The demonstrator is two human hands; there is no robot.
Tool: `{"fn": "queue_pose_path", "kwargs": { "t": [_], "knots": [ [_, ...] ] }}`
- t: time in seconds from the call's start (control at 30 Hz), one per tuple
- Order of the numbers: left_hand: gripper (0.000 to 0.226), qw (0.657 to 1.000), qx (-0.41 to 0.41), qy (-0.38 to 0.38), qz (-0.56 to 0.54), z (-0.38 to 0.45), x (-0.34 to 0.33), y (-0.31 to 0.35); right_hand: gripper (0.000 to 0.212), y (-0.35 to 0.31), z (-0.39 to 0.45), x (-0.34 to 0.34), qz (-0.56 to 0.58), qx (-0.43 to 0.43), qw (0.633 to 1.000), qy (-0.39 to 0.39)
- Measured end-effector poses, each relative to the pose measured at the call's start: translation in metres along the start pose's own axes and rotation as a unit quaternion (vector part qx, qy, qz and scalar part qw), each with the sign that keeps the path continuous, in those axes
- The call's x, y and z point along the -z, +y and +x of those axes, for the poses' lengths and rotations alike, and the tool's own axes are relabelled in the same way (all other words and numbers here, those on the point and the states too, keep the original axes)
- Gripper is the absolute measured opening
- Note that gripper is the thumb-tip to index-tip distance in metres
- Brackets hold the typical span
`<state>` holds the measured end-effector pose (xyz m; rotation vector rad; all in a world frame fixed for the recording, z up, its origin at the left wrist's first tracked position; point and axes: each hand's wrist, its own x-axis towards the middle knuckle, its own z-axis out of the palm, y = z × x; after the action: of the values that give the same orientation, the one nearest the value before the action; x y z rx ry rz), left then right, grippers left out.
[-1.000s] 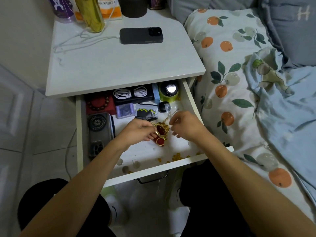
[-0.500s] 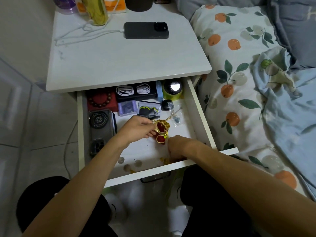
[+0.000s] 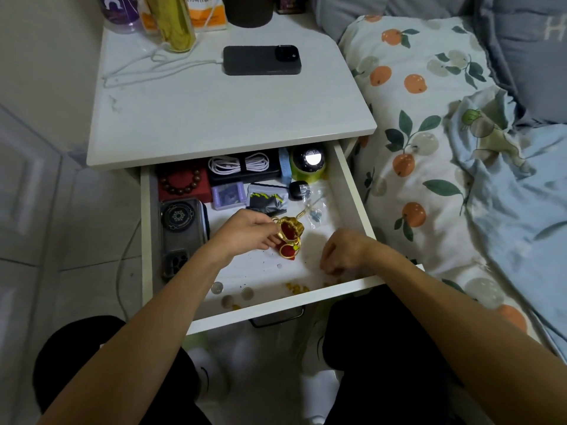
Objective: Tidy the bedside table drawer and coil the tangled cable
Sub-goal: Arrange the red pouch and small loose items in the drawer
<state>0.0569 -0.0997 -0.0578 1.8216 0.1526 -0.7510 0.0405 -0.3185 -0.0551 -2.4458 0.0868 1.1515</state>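
The bedside table's drawer [image 3: 352, 191] is pulled out. My left hand [image 3: 245, 230] holds a small red pouch with gold trim [image 3: 288, 236] open at its mouth over the drawer floor. My right hand [image 3: 343, 251] is down at the drawer's front right, fingers curled over small yellow beads [image 3: 333, 274]; more yellow beads [image 3: 296, 286] lie along the front edge. A coiled white cable [image 3: 237, 164] lies on a black case at the back of the drawer. On the tabletop [image 3: 214, 111] a tangled white cable [image 3: 144, 65] runs to a black phone [image 3: 260, 60].
The drawer also holds a bead bracelet on a red box [image 3: 184, 182], a clear phone case [image 3: 181, 231], a purple box [image 3: 228, 196], a green speaker [image 3: 308, 162], coins [image 3: 228, 294]. Bottles [image 3: 171, 19] stand at the tabletop's back. A bed [image 3: 445, 148] lies to the right.
My right hand moved from beside the pouch's mouth down to the beads at the drawer's front right. The left hand kept holding the pouch in place.
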Motion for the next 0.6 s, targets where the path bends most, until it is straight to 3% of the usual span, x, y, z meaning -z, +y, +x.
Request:
{"fn": "queue_pose_path", "kwargs": {
  "t": [0.07, 0.13, 0.23, 0.33, 0.5, 0.6],
  "knots": [
    [0.014, 1.0, -0.001, -0.004, -0.004, 0.001, -0.002, 0.001, 0.01, 0.004, -0.007, 0.006, 0.149, 0.01, 0.987, 0.067],
    [0.014, 1.0, 0.0, -0.006, -0.007, 0.001, -0.003, 0.002, 0.007, -0.001, -0.018, 0.012, 0.297, 0.029, 0.949, 0.105],
    [0.014, 1.0, 0.001, -0.011, -0.009, 0.001, -0.004, 0.001, 0.011, -0.019, -0.031, 0.022, 0.408, 0.066, 0.902, 0.124],
    [0.014, 1.0, 0.003, -0.015, -0.009, 0.002, -0.003, 0.0, 0.008, -0.037, -0.032, 0.027, 0.391, 0.09, 0.905, 0.14],
    [0.014, 1.0, 0.005, -0.011, -0.016, 0.001, 0.0, -0.001, 0.014, -0.054, -0.021, 0.025, 0.243, 0.078, 0.953, 0.163],
    [0.013, 1.0, 0.007, -0.011, -0.019, 0.002, 0.0, -0.001, 0.024, -0.056, -0.021, 0.027, 0.293, 0.068, 0.945, 0.128]
  ]
}}
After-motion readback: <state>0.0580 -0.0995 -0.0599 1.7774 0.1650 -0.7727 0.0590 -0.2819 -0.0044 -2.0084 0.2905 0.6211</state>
